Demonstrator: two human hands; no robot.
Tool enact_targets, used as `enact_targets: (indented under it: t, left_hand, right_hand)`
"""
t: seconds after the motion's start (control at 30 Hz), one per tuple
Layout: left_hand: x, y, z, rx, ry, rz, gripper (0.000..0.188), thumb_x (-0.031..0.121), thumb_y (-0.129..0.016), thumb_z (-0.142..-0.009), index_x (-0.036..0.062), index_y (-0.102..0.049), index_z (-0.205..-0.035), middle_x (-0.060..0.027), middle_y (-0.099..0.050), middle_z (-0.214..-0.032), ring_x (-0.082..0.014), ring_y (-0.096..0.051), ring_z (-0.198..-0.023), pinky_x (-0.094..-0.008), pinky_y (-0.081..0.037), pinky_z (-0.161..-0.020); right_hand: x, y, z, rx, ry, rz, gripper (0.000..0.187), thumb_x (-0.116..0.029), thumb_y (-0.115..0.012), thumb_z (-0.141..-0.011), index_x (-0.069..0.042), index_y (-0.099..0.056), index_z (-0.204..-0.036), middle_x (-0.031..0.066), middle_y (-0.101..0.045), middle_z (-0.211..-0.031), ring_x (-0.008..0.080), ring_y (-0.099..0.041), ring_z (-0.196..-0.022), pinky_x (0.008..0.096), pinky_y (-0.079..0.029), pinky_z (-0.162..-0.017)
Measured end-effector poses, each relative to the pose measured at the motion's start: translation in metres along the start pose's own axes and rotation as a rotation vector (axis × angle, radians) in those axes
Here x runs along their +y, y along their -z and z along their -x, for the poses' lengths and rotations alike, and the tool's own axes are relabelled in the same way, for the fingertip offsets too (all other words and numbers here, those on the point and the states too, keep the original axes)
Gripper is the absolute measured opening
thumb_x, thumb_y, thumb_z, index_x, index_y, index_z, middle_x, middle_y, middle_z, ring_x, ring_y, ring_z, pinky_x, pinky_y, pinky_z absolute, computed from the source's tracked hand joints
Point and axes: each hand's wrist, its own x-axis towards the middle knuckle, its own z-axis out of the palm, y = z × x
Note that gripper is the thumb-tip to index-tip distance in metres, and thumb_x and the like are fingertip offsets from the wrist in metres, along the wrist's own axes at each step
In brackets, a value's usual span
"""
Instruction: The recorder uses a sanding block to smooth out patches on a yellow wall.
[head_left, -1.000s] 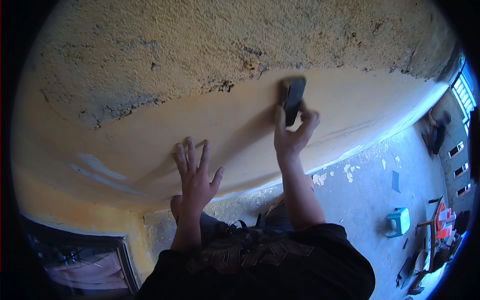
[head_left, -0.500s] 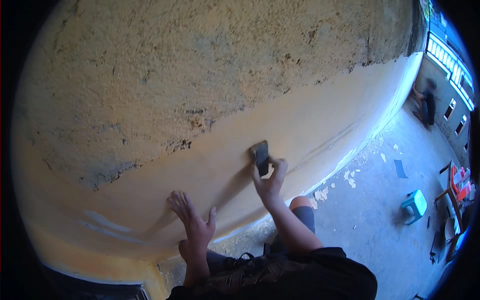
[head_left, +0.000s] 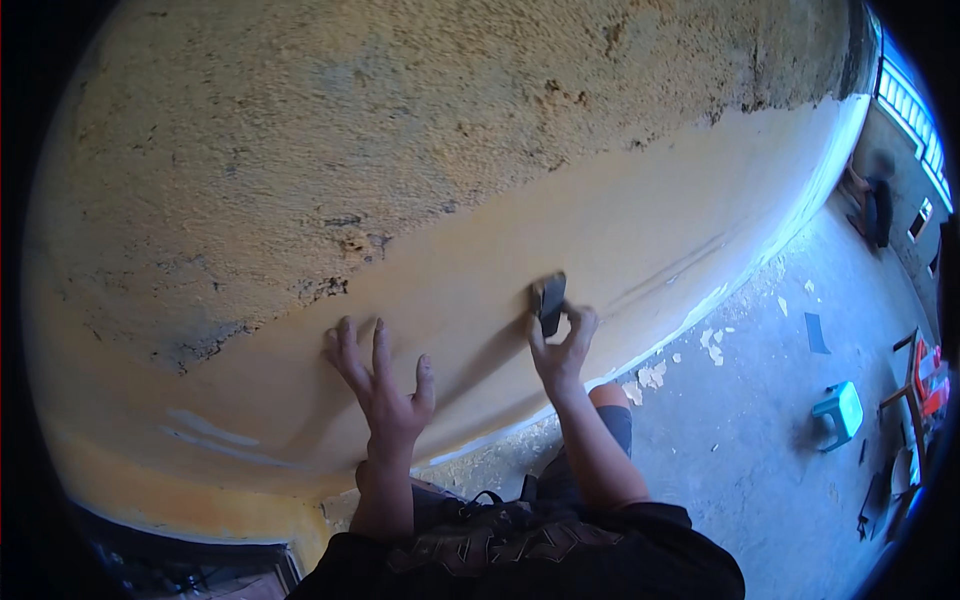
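Left hand: the left hand (head_left: 385, 392) is open with its fingers spread, the fingertips (head_left: 345, 333) laid against the smooth yellow-painted band of wall (head_left: 470, 300); it holds nothing.
Right hand: the right hand (head_left: 560, 345) is closed around a small dark flat scraper block (head_left: 550, 303), thumb on one side and fingers on the other, pressing it against the same painted band.
Scraper block: it stands nearly upright, tilted a little, at the top of the right hand, right of the left hand and well apart from it.
Wall above: the rough, pitted yellow plaster (head_left: 400, 130) fills the far upper part of the view, and its ragged, flaking lower edge meets the smooth band above both hands.
Wall left: pale streaks (head_left: 215, 435) mark the paint low on the left.
Floor: the grey concrete floor (head_left: 760, 450) lies on the right, with white paint flakes (head_left: 650, 375) scattered near the foot of the wall.
Stool: a small turquoise plastic stool (head_left: 838, 410) stands on the floor, far right of the hands.
Far right: a red object (head_left: 928, 372) sits by the edge, too small to tell what it is.
Clothing: a black shirt (head_left: 520, 555) covers the near lower edge.
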Motion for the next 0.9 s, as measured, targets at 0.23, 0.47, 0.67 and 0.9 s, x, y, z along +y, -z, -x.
enact_targets:
  t: [0.23,0.47,0.67,0.9]
  left_hand:
    - [-0.003,0.003,0.013,-0.008,0.188,-0.265,0.078,0.040,-0.063,-0.086,0.0072,-0.028,-0.147,-0.0263,-0.011,-0.153,-0.0483,-0.006,-0.141,-0.0633,-0.008,-0.110]
    - [-0.022,0.002,0.035,-0.083,0.186,-0.384,0.099,0.066,-0.054,-0.082,0.0084,-0.014,-0.151,-0.0286,0.001,-0.154,-0.0501,-0.001,-0.141,-0.0655,-0.003,-0.109]
    - [0.013,-0.015,0.010,-0.040,0.360,-0.298,0.108,0.073,-0.047,-0.081,0.0028,-0.004,-0.150,-0.0345,0.009,-0.150,-0.0555,0.006,-0.137,-0.0672,-0.002,-0.107]
    - [0.010,-0.036,0.005,-0.055,0.343,-0.324,0.112,0.068,-0.046,-0.085,-0.0096,0.008,-0.144,-0.0437,0.016,-0.143,-0.0641,0.013,-0.131,-0.0702,0.002,-0.103]
  right_hand:
    - [-0.021,0.018,-0.074,0.088,0.036,-0.004,0.049,-0.008,-0.079,-0.068,-0.001,-0.053,-0.109,0.0151,-0.053,-0.096,0.0333,-0.049,-0.090,0.0421,-0.041,-0.079]
    - [0.011,0.013,-0.015,0.050,0.072,-0.009,0.056,-0.008,-0.081,-0.063,-0.001,-0.054,-0.112,0.0136,-0.055,-0.095,0.0312,-0.050,-0.088,0.0417,-0.042,-0.078]
    - [-0.008,0.007,-0.063,0.108,0.120,-0.069,0.055,-0.004,-0.079,-0.064,-0.001,-0.054,-0.112,0.0131,-0.052,-0.093,0.0300,-0.049,-0.086,0.0404,-0.042,-0.075]
    - [0.019,0.007,-0.005,0.005,0.043,-0.031,0.052,-0.007,-0.079,-0.066,0.000,-0.050,-0.109,0.0148,-0.051,-0.095,0.0320,-0.048,-0.088,0.0424,-0.040,-0.080]
